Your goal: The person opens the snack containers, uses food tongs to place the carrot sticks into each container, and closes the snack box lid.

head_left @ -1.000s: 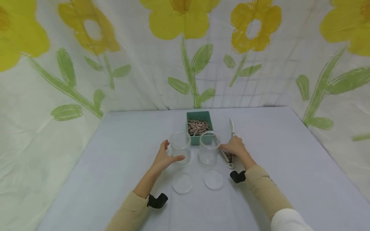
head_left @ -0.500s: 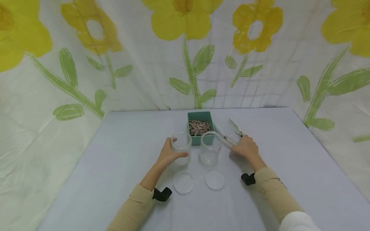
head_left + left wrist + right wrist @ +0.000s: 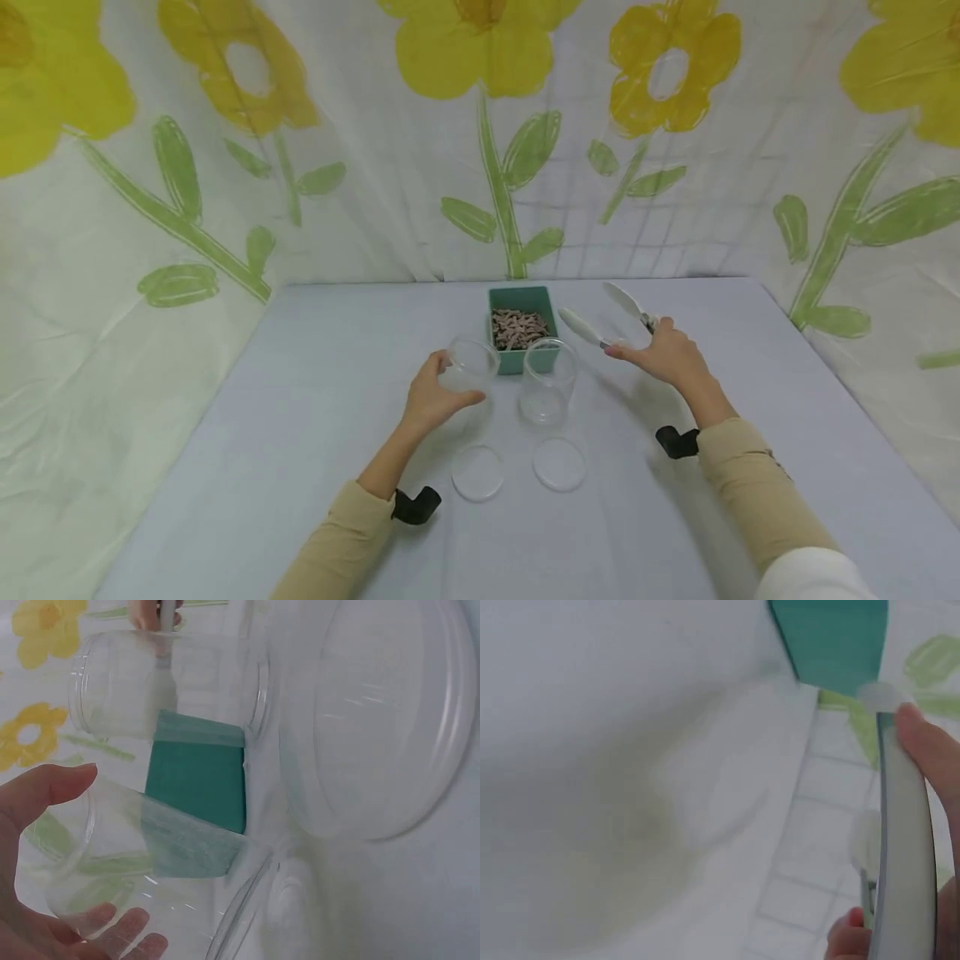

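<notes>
My left hand [image 3: 433, 398] grips a clear jar [image 3: 187, 907], thumb on one side and fingers on the other; this jar is tilted, and its base looks lifted off the table. A second clear jar [image 3: 547, 392] stands upright to its right. My right hand [image 3: 671, 358] holds tongs [image 3: 581, 326] above the table, their two pale tips spread apart and pointing away from me. Behind the jars is a green box [image 3: 512, 363] with many small brown strips [image 3: 517, 328] in it. Nothing is between the tong tips.
Two round clear lids, a left lid [image 3: 477, 473] and a right lid [image 3: 559, 464], lie flat in front of the jars. The pale table [image 3: 330, 367] ends at a hanging cloth [image 3: 390, 192] printed with yellow flowers.
My right hand has picked up the tongs and moved right and up, and their arms have spread. My left hand has closed around the left jar and tilted it.
</notes>
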`<state>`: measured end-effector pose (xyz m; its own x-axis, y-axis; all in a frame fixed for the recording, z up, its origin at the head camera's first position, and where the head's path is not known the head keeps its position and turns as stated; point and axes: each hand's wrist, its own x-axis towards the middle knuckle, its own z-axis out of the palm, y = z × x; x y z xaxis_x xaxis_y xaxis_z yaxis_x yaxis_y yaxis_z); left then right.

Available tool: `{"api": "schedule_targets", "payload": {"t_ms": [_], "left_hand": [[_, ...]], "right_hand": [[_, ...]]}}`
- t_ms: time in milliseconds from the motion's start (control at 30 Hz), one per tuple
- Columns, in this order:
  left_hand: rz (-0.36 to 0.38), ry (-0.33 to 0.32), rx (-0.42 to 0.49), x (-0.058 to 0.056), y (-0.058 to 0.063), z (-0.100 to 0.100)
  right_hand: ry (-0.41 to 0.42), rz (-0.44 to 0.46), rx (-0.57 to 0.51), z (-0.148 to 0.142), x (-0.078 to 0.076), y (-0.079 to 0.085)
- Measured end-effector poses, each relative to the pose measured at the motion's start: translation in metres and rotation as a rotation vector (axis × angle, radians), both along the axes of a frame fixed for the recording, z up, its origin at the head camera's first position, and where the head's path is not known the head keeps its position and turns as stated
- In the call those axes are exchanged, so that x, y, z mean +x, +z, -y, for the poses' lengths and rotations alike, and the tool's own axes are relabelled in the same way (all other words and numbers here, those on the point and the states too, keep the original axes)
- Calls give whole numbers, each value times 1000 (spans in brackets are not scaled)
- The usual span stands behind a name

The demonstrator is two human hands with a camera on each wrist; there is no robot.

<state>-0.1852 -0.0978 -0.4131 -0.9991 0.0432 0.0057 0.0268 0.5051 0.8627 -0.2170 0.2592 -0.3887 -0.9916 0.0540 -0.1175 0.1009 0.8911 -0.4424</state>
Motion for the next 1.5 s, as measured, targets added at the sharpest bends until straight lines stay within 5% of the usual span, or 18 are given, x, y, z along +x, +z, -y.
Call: {"api": "schedule_targets", "payload": {"t_ms": [100, 233, 433, 600, 767, 1100, 1500], "left_hand": [[-8, -6, 13, -1, -1, -2], [0, -1, 22, -3, -2, -3], [30, 7, 21, -5, -3, -3], [39, -13, 1, -9, -5, -2], [22, -39, -12, -14, -3, -3], [41, -105, -104, -19, -1, -15], [47, -75, -112, -21, -4, -18]], "right_hand": [[-6, 1, -27, 1, -3, 13], [-18, 119, -174, 1, -4, 24], [46, 208, -264, 0, -5, 22], [107, 24, -132, 0, -11, 22], [192, -138, 94, 8, -26, 43], [358, -115, 361, 42, -50, 61], [515, -43, 535, 71, -64, 77]]}}
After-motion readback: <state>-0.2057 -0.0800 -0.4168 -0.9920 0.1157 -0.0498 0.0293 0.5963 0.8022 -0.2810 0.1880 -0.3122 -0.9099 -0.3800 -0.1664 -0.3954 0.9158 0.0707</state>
